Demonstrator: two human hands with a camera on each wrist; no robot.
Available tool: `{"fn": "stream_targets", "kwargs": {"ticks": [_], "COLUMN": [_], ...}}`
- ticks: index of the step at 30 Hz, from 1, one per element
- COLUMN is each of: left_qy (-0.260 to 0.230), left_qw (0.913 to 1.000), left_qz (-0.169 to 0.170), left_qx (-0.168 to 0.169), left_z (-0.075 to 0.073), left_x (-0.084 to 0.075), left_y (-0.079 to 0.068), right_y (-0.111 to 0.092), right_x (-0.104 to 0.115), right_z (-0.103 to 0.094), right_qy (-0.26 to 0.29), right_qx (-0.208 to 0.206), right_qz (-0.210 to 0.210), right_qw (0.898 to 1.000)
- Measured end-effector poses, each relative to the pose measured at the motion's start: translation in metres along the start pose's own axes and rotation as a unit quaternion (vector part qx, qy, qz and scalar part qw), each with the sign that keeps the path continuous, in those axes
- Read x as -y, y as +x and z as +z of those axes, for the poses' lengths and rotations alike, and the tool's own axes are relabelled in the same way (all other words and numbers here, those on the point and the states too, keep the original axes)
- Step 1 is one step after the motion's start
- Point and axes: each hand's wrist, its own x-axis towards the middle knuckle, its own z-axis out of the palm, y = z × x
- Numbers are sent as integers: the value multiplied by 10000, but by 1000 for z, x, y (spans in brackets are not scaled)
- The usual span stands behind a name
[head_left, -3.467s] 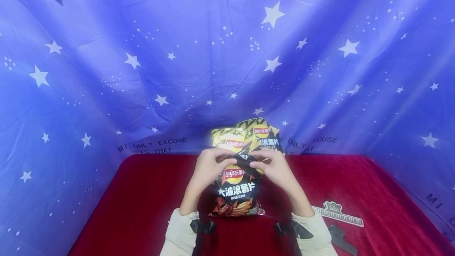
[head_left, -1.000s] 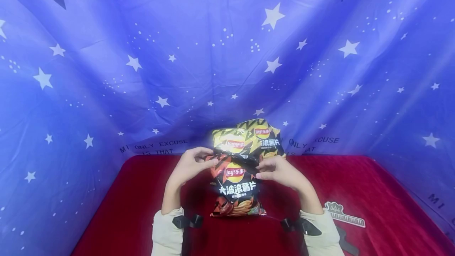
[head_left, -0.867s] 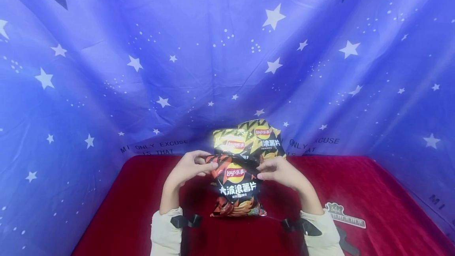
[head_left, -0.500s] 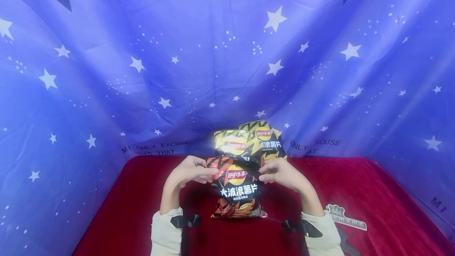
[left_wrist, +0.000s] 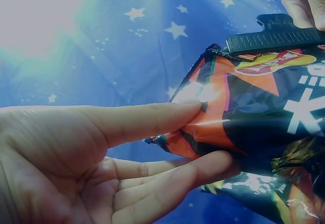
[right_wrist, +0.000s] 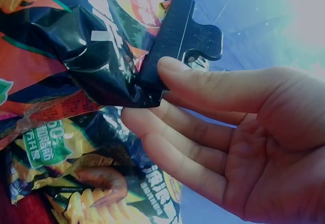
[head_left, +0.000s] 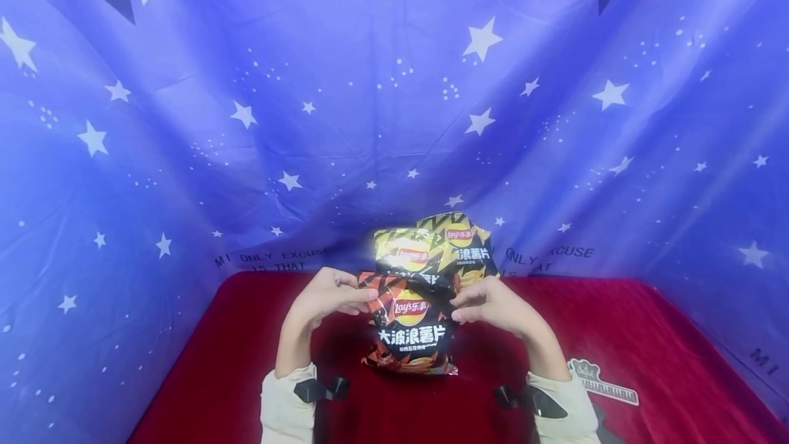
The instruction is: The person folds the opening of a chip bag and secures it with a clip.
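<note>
A red-orange and black chip bag (head_left: 409, 338) stands upright in the middle of the table in the head view. Across its top sits a black bag clip (right_wrist: 170, 43), also plain in the left wrist view. My left hand (head_left: 327, 299) pinches the bag's upper left corner, thumb in front and fingers behind. On the other side my right hand (head_left: 496, 308) has its thumb on the clip's end and its fingers behind the bag's upper right corner. Two yellow and black chip bags, a nearer one (head_left: 401, 252) and a farther one (head_left: 474, 242), stand behind.
A white clip (head_left: 607, 389) with a piano-key pattern lies on the red cloth table (head_left: 246, 362) at the right. Beside it, partly hidden by the right sleeve, is a dark clip (head_left: 607, 432). A blue star-printed curtain (head_left: 345, 122) surrounds the table.
Both hands were close together at the bag's top middle; they have since moved apart to its upper corners. In the last half second the bag's lower part has shifted slightly and rises a little.
</note>
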Motion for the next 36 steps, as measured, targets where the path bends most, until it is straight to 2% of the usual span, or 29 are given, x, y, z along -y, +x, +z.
{"fn": "stream_targets", "kwargs": {"ticks": [3, 9, 13, 16, 20, 25, 31, 36], "left_qy": [-10, -80, -143, -168, -272, -383, -493, -574], "left_qw": [9998, 9974, 9928, 9857, 9719, 9530, 9354, 9274], "left_qz": [145, 420, 607, 798, 1025, 1125, 1187, 892], "left_qx": [-159, -585, -1019, -1473, -2100, -2785, -3293, -3586], "left_z": [-3, -6, -9, -14, -23, -41, -66, -83], "left_x": [-6, -15, -18, -22, -31, -36, -30, -19], "left_y": [-7, -16, -17, -18, -18, -17, -23, -31], "right_y": [-1, -4, 1, 9, 26, 51, 81, 107], "right_x": [7, 24, 38, 50, 67, 88, 104, 104], "right_z": [1, 5, 9, 11, 13, 22, 43, 65], "right_qy": [12, -39, 85, 36, 0, 80, 99, 215], "right_qx": [-104, -702, -1059, -1298, -1498, -1464, -1324, -1214], "right_qz": [-31, -123, -176, -277, -461, -621, -793, -761], "right_qw": [9999, 9975, 9942, 9911, 9876, 9872, 9880, 9895]}}
